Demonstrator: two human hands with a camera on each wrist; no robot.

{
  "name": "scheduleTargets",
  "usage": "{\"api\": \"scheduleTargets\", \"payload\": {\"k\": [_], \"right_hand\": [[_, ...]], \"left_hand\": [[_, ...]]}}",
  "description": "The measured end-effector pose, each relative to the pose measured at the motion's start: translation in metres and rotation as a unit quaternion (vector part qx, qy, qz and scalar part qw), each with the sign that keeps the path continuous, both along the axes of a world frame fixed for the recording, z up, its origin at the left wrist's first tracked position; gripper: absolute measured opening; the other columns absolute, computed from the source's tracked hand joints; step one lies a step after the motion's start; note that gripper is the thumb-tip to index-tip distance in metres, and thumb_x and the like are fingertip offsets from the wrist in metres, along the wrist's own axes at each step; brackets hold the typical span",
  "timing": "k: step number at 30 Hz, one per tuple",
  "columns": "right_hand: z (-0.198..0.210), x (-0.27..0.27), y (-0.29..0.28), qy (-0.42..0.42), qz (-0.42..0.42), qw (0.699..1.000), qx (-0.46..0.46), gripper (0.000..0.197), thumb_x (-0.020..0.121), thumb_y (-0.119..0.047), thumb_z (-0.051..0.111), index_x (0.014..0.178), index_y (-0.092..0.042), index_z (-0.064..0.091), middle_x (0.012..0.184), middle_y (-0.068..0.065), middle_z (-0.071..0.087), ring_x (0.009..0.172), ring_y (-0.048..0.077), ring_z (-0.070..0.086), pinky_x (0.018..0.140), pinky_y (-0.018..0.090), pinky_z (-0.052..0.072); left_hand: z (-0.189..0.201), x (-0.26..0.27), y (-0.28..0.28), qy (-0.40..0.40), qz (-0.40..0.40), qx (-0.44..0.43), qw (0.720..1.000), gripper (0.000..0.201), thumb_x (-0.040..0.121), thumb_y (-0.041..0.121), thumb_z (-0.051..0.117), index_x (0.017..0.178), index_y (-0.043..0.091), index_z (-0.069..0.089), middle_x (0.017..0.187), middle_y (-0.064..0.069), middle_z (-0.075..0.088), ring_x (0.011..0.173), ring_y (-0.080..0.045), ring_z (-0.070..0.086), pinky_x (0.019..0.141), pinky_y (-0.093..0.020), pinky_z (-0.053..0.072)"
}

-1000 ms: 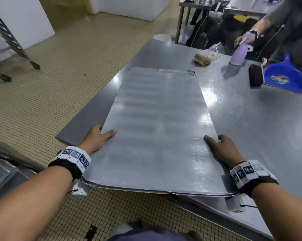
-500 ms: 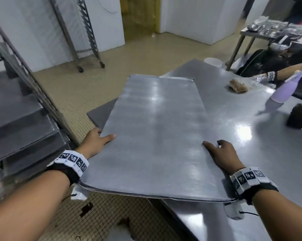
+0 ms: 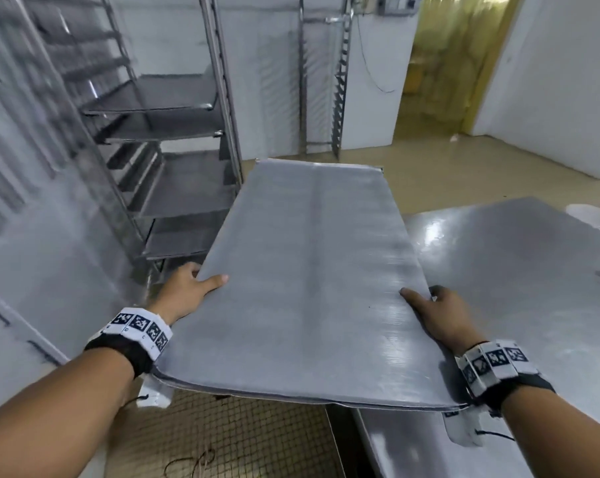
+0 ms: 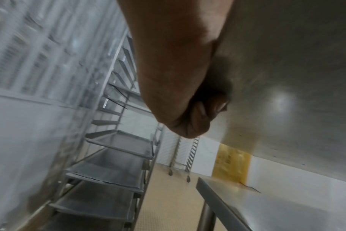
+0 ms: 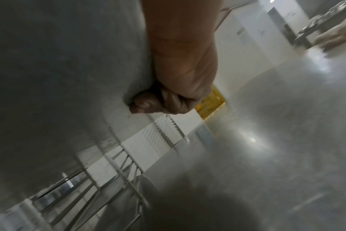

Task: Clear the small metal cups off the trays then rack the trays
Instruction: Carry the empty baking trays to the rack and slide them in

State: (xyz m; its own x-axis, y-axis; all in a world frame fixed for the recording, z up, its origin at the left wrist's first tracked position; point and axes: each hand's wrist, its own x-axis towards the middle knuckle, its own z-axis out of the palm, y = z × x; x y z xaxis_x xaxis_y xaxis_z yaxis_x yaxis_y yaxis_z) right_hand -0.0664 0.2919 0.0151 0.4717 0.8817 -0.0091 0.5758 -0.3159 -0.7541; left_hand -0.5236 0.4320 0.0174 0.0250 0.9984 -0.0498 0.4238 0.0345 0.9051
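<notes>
I hold the tray (image 3: 312, 281) flat in front of me, one hand on each long edge near its close end. My left hand (image 3: 185, 298) grips the left edge, thumb lying on top and fingers (image 4: 203, 112) curled under the sheet, as the left wrist view shows. My right hand (image 3: 441, 317) grips the right edge the same way, thumb on top, fingers (image 5: 148, 104) folded against the underside. The tray carries nothing on its top face. It hangs in the air beside the table (image 3: 519, 270), its right edge just over the table's left side, its far end pointing toward the room's back wall. The rack (image 3: 174, 174) stands to the left of the tray, near its far left corner, with several trays already lying on its lower rails. A second, bare rack (image 3: 321, 81) stands against the back wall, and past it to the right is a yellow strip curtain (image 3: 443, 63). A white round object (image 3: 591, 215) sits at the table's far edge; I cannot tell what it is.
</notes>
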Motion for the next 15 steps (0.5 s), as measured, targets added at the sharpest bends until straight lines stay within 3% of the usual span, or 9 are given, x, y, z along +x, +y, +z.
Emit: {"api": "scheduleTargets", "payload": {"k": [2,4,7,10,12,15], "right_hand": [[-0.002,-0.015,0.020,0.005,0.027,1.000,0.012,0.069,0.084,-0.060,0.068,0.113,0.002,0.065,0.098,0.015,0.072,0.090,0.032,0.067,0.078,0.035,0.049],[0.002,-0.035,0.037,0.013,0.058,0.998,0.022,0.061,0.083,-0.058,0.070,0.097,0.002,0.068,0.082,0.016,0.072,0.077,0.030,0.068,0.074,0.040,0.054],[0.005,-0.065,0.060,0.036,0.105,0.993,0.032,0.056,0.083,-0.054,0.073,0.080,0.002,0.066,0.069,0.020,0.069,0.065,0.030,0.065,0.065,0.041,0.052],[-0.001,-0.091,0.083,0.035,0.134,0.990,0.027,0.061,0.080,-0.058,0.073,0.087,0.002,0.066,0.063,0.008,0.068,0.064,0.024,0.065,0.061,0.033,0.047],[-0.004,-0.107,0.096,0.051,0.152,0.987,0.019,0.063,0.079,-0.059,0.074,0.092,0.003,0.066,0.057,0.003,0.068,0.058,0.019,0.066,0.059,0.028,0.045],[-0.008,-0.130,0.116,0.060,0.182,0.981,0.019,0.070,0.077,-0.062,0.074,0.099,0.003,0.065,0.059,0.002,0.070,0.060,0.018,0.068,0.062,0.030,0.050]], "left_hand": [[0.003,-0.025,-0.011,-0.006,0.019,-0.002,1.000,0.066,0.062,0.062,0.088,0.103,0.013,0.072,0.095,-0.003,0.078,0.084,-0.024,0.076,0.080,-0.046,0.062],[0.009,-0.048,-0.027,-0.011,0.048,0.007,0.999,0.049,0.073,0.045,0.088,0.103,0.009,0.071,0.095,-0.005,0.078,0.084,-0.024,0.076,0.077,-0.039,0.061],[0.015,-0.080,-0.050,-0.016,0.091,0.022,0.995,0.057,0.062,0.055,0.088,0.095,0.011,0.072,0.091,-0.004,0.079,0.084,-0.025,0.076,0.078,-0.041,0.060],[0.016,-0.111,-0.064,-0.025,0.133,0.021,0.991,0.036,0.077,0.033,0.087,0.096,0.006,0.071,0.088,-0.007,0.078,0.081,-0.025,0.076,0.069,-0.033,0.059],[0.018,-0.124,-0.074,-0.022,0.154,0.030,0.987,0.033,0.081,0.026,0.085,0.097,0.001,0.070,0.081,-0.005,0.076,0.069,-0.016,0.074,0.054,-0.022,0.053],[0.019,-0.146,-0.084,-0.022,0.187,0.029,0.982,0.023,0.084,0.018,0.081,0.081,0.004,0.064,0.057,0.008,0.069,0.049,0.000,0.064,0.044,-0.013,0.045]]}}
